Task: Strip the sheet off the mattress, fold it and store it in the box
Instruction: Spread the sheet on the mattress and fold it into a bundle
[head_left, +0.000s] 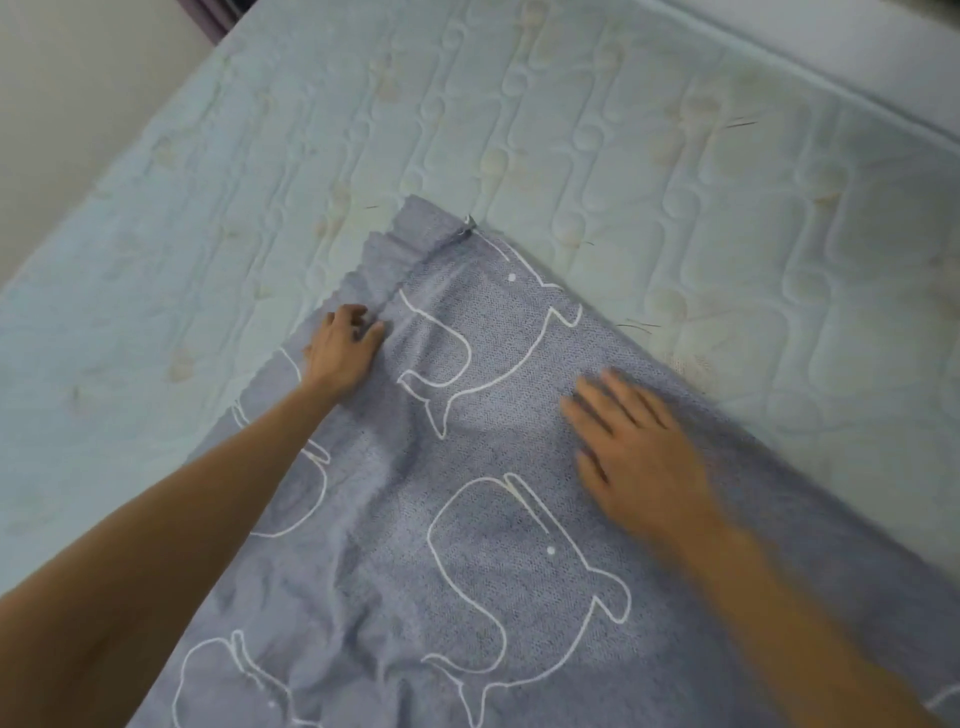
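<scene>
The grey-blue sheet (467, 519) with white whale outlines lies folded on the bare pale-green quilted mattress (571, 130), one corner pointing away from me. My left hand (340, 351) rests near the sheet's gathered elastic edge, its fingers curled into the fabric folds there. My right hand (639, 447) lies flat on the sheet near its right edge, fingers straight and spread; it is blurred. No box is in view.
A small metal clip or tag (469, 223) sits at the sheet's far corner. The mattress's right edge meets a white wall or frame (857, 47). Pale floor (78, 104) shows at the upper left beyond the mattress.
</scene>
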